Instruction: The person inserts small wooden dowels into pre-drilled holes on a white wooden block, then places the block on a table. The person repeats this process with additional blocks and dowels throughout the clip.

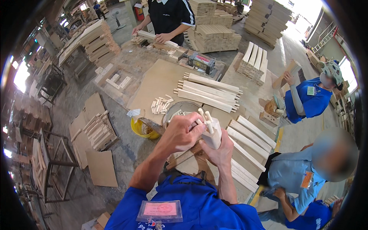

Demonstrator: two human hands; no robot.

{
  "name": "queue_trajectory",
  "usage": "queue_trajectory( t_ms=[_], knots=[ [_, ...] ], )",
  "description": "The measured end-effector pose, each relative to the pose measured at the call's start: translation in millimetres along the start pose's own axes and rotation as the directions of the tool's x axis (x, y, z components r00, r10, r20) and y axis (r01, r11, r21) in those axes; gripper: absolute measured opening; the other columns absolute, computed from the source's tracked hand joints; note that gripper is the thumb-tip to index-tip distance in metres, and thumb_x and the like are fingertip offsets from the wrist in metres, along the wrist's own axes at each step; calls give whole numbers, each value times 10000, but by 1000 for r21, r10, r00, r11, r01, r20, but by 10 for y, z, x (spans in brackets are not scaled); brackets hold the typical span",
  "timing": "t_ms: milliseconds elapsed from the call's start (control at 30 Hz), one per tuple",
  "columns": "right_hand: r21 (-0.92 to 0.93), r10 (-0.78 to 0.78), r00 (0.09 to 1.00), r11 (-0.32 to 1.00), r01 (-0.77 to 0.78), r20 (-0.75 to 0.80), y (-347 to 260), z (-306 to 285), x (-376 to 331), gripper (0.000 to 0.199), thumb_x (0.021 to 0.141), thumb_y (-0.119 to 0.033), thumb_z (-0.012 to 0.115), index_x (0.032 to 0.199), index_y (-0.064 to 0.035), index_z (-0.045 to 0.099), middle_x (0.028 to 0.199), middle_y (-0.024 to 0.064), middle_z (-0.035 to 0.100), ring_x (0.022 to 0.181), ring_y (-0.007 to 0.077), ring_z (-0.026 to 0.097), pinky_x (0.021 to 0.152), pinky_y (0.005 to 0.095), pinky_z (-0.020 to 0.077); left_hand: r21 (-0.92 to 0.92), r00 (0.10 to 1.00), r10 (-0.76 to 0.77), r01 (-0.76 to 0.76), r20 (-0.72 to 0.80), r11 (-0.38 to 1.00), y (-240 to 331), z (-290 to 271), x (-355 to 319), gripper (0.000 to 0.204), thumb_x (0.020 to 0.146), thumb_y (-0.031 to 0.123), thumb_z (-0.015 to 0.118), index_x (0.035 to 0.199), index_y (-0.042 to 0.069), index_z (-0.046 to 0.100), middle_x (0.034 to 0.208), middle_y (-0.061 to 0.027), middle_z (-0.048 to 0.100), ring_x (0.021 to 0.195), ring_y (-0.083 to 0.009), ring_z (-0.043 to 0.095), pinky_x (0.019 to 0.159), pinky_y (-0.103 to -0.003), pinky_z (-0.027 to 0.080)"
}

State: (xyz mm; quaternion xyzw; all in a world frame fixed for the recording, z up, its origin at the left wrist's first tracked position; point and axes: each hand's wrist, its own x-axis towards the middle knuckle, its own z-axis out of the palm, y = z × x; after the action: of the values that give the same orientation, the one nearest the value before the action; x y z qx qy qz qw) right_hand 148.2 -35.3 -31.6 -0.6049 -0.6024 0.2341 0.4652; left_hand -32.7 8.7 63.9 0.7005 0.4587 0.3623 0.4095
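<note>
My right hand (219,148) is closed around a pale squared wooden bar (212,136), tilted up towards me. Several round pegs (209,117) stand out of its upper end. Pinched by that same end, the fingers of my left hand (184,131) hold a short wooden dowel (198,121); the fingers partly cover it. Just beyond my hands is a round container (167,119) with loose dowels in it. A heap of short dowels (161,104) lies on the cardboard (147,92) past its left side.
Bars with pegged ends (209,92) lie beyond the container; plain bars (251,134) lie to my right. A yellow bucket (147,132) stands at left. Across the table, a person in black (168,19) handles wood. People in blue (308,97) are at right.
</note>
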Motion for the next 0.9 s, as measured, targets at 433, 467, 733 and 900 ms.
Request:
queue_trajectory(
  t_ms=[433,467,733,900],
  knots=[
    [13,59,980,998,-62,189,-109,1,-76,637,646,-272,912,1172,-32,644,984,171,741,884,309,742,782,409,583,-58,979,124,-116,161,991,-235,-255,-34,162,945,126,717,1055,9,696,668,-75,626,596,-104,539,559,-306,448],
    [28,79,978,996,-86,195,-126,14,-84,632,644,-288,910,1164,-39,652,985,170,737,883,325,738,782,419,580,-49,978,136,-130,156,990,-266,-259,-39,149,948,125,722,1034,9,688,658,-74,609,590,-101,522,549,-308,438],
    [100,135,981,984,-150,141,-171,-130,-240,621,666,-284,912,1155,-25,629,975,168,740,876,270,737,784,389,574,-196,915,52,-140,-400,971,-549,-49,-429,79,913,49,720,965,-7,701,732,-13,672,627,-57,554,587,-244,475],
    [276,176,983,944,-182,45,-40,-272,-448,615,687,-269,917,1162,-22,615,966,139,742,869,207,720,779,367,570,601,995,-90,52,33,798,-2190,829,-1317,347,823,303,785,1015,32,686,891,-198,711,846,-373,689,753,-507,540]
  ],
)
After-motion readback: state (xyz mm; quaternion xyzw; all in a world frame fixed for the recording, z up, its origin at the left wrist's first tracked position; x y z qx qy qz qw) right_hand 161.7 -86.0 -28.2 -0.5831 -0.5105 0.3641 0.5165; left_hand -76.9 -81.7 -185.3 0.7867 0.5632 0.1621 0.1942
